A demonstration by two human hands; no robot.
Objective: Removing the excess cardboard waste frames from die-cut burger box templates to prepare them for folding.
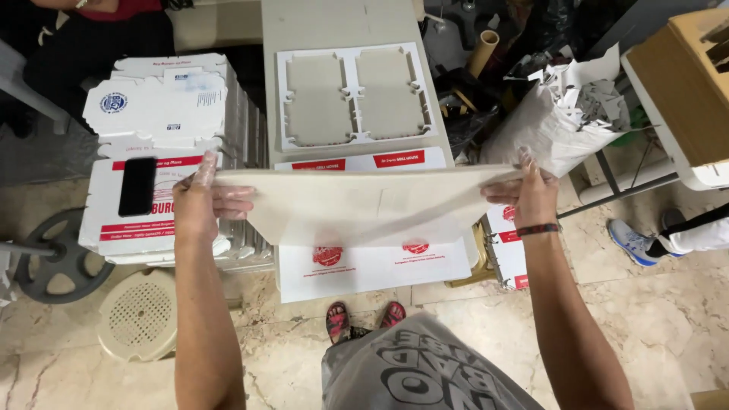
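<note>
Holding cardboard sheet (357,201) between box stack (163,137) and scrap bag (558,125)

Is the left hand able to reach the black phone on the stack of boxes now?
Probably yes, but not freely: the phone lies just beside the left hand with nothing between them, yet that hand grips one end of the cardboard sheet, which the right hand holds too.

Flat cardboard sheet (357,199), cream (bent slightly), held level
</note>
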